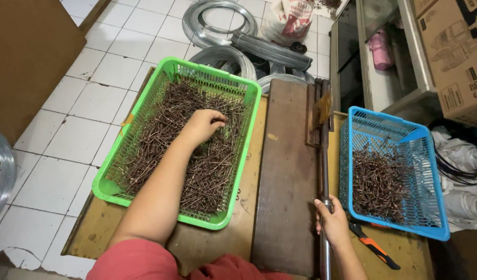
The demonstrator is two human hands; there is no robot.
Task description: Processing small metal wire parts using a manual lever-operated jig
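Observation:
My left hand (205, 126) reaches into a green plastic basket (115, 193) full of small rusty bent wire pieces (207, 171), its fingers closed among them. My right hand (332, 222) grips the long metal lever handle (324, 171) of a bending tool mounted on a dark wooden board (288, 176). A blue plastic basket (435, 207) to the right holds a heap of similar brown wire pieces (378, 184).
Both baskets sit on a low yellowish table (98, 228). An orange-and-black handled tool (373, 248) lies by the blue basket. Coils of grey wire (223, 31) lie on the white tiled floor behind. A cardboard box (456, 57) and white cloth are at the right.

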